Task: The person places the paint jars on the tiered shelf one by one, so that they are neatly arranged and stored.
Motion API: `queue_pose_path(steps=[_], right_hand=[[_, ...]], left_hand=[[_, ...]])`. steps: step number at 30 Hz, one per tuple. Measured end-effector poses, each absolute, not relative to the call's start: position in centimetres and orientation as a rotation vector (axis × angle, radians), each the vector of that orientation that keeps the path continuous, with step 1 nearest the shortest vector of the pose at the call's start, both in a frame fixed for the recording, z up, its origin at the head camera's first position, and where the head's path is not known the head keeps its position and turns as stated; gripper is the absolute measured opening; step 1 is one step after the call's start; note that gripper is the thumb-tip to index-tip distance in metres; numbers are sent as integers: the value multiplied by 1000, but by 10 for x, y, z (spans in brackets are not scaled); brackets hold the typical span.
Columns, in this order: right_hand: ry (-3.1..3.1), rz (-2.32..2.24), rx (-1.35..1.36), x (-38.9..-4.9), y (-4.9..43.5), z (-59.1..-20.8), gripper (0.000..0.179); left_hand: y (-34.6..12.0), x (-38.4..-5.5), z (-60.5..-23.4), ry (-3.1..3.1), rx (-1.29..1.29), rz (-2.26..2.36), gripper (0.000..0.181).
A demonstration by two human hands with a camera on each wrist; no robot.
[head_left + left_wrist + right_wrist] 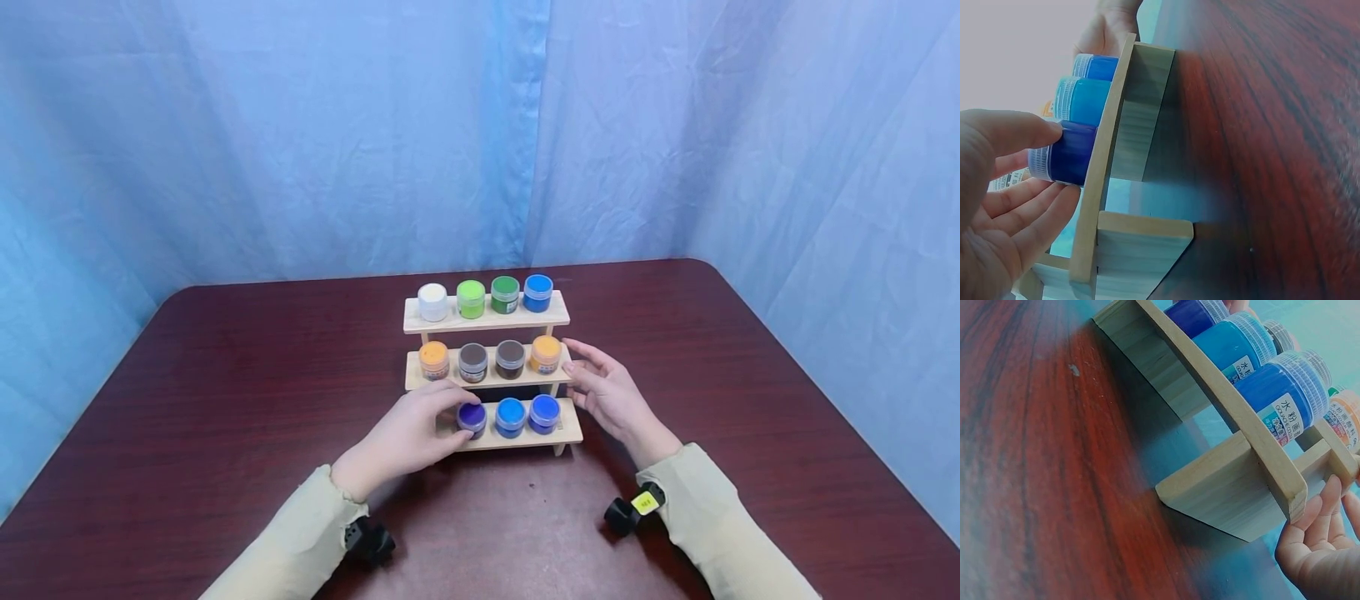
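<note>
A three-tier wooden rack (pixel 491 326) carries small paint jars with clear lids. On its lowest tier, toward the left, stands a purple paint jar (pixel 472 422). My left hand (pixel 411 425) pinches this jar between thumb and fingers; in the left wrist view the purple jar (pixel 1072 153) is at the shelf surface. A light blue jar (pixel 511 419) and a dark blue jar (pixel 544 415) stand to its right. My right hand (pixel 611 397) holds the right end of the middle tier; in the right wrist view its fingers (pixel 1329 494) touch the wood, with part of the hand cut off.
The middle tier bears two orange jars, one of them the right orange jar (pixel 545 356), and two dark brown jars. White, light green, green and blue jars (pixel 537 294) line the top tier. The dark red table (pixel 262 400) meets blue curtains (pixel 360 150) behind.
</note>
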State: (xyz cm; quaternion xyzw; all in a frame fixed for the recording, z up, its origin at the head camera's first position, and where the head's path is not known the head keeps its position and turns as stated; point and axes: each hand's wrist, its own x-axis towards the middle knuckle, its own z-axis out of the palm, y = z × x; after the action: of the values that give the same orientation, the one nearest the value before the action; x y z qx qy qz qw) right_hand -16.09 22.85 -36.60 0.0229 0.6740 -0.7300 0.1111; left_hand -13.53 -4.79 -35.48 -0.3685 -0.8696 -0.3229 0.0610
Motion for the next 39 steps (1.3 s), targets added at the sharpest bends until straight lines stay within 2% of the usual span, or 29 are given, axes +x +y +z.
queue_pose_path(steps=[21,30,39], right_hand=[[1978,-2150,82,-160,226,-369,56],[1978,-2150,69,-158,227,-368,58],[2054,-2099,89,-161,224,-366,54]], left_hand=[[-53,-131,-354,-2690,-1070,-998,35],[-60,-131,-353,-2650,-1056,-1075,31],[-86,-133,-353,-2534,-855,-1194,25]])
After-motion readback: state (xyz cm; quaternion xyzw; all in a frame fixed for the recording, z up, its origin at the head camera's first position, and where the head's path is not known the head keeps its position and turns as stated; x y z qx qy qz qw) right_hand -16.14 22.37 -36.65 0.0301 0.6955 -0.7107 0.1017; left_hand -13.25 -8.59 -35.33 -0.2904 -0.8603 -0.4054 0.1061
